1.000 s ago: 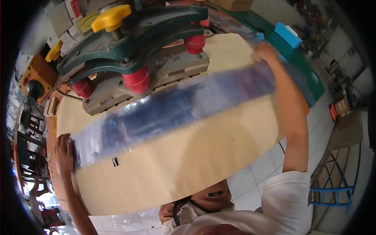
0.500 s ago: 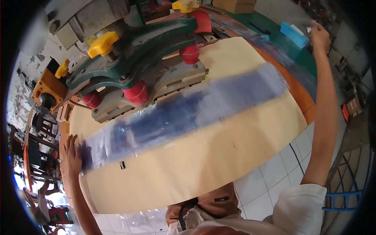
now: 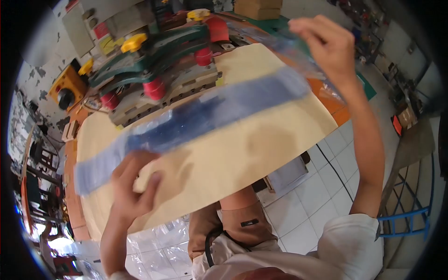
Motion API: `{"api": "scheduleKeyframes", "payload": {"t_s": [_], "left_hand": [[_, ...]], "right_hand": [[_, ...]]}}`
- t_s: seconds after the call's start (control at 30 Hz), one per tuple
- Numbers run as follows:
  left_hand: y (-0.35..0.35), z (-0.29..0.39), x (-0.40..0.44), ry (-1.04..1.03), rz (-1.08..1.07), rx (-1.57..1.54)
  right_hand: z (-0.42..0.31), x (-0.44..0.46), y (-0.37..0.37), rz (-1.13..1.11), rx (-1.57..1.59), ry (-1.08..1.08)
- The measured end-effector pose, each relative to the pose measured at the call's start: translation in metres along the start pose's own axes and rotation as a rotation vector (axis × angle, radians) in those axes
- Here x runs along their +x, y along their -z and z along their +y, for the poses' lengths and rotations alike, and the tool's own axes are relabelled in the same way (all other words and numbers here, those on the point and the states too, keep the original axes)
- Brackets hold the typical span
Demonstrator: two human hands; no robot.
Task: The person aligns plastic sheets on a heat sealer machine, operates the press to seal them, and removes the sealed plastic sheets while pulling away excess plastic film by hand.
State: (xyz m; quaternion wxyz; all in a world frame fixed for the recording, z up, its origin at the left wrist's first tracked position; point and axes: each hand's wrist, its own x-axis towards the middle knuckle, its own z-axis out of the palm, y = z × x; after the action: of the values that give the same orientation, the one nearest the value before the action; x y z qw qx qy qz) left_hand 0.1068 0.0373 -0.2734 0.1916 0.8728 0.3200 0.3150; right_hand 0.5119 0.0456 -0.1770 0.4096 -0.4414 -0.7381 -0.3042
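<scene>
My left hand [image 3: 133,186] hovers over the near left part of the cream sheet [image 3: 233,163]. Its fingers are bent, with a gap between thumb and fingers, and nothing shows in it. A long strip of clear bluish plastic film [image 3: 224,116] lies across the sheet, just beyond this hand. My right hand [image 3: 329,49] is raised above the far right corner of the board, fingers drawn together. What they hold, if anything, is too blurred to make out. Beyond the film stands a green press head [image 3: 163,56] with yellow knobs [image 3: 134,43] and red cushions [image 3: 154,88].
On the left is a yellow control box [image 3: 69,88] with a black knob. A cardboard box [image 3: 258,8] sits at the back. Clear plastic [image 3: 158,240] lies on the tiled floor, and a blue metal frame [image 3: 406,221] stands at lower right.
My right hand has come back from the blue box toward the sheet. My left hand has left the film's left end and moved right; the small black piece on the sheet is no longer visible.
</scene>
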Motion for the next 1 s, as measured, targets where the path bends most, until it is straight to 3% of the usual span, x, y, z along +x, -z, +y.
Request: {"api": "scheduleKeyframes", "payload": {"t_s": [0.07, 0.13, 0.23, 0.3, 0.33, 0.4, 0.53, 0.57, 0.63, 0.67, 0.7, 0.8, 0.87, 1.0], "left_hand": [[-0.026, 0.006, 0.024, 0.076, -0.092, -0.265], [-0.054, 0.005, 0.043, 0.145, -0.069, -0.510], [-0.080, 0.003, 0.058, 0.146, -0.038, -0.629], [-0.089, 0.008, 0.057, 0.096, 0.321, -0.466], [-0.085, 0.009, 0.054, 0.097, 0.330, -0.467], [-0.069, 0.017, 0.045, -0.130, 0.365, -0.260], [-0.044, 0.052, 0.054, -0.134, 0.422, -0.164], [-0.036, 0.049, 0.055, -0.129, 0.422, -0.161], [-0.012, 0.032, 0.054, 0.087, 0.300, -0.309], [-0.003, 0.028, 0.051, 0.042, 0.380, -0.261], [0.019, 0.038, 0.044, 0.161, 0.253, -0.104], [0.054, 0.046, 0.023, 0.026, 0.259, 0.131], [0.074, 0.054, 0.008, 0.029, 0.180, 0.261], [0.106, 0.052, -0.019, 0.060, 0.225, 0.458]], "right_hand": [[-0.029, -0.002, -0.014, -0.050, 0.097, -0.055], [-0.063, 0.002, -0.024, -0.045, 0.113, 0.105], [-0.090, 0.006, -0.036, -0.034, 0.158, 0.103], [-0.100, 0.009, -0.039, -0.028, 0.146, 0.113], [-0.103, 0.013, -0.038, -0.046, 0.145, 0.081], [-0.112, 0.015, -0.041, -0.069, 0.147, 0.049], [-0.148, 0.021, -0.053, -0.209, 0.191, 0.070], [-0.154, 0.020, -0.054, -0.247, 0.226, 0.073], [-0.151, 0.019, -0.053, -0.286, 0.215, 0.063], [-0.148, 0.018, -0.052, -0.328, 0.199, 0.053], [-0.140, 0.014, -0.053, -0.325, 0.198, 0.051], [-0.101, -0.007, -0.058, -0.390, 0.002, 0.045], [-0.077, -0.017, -0.053, -0.337, 0.020, -0.027], [-0.042, -0.016, -0.019, -0.395, -0.045, -0.215]]}}
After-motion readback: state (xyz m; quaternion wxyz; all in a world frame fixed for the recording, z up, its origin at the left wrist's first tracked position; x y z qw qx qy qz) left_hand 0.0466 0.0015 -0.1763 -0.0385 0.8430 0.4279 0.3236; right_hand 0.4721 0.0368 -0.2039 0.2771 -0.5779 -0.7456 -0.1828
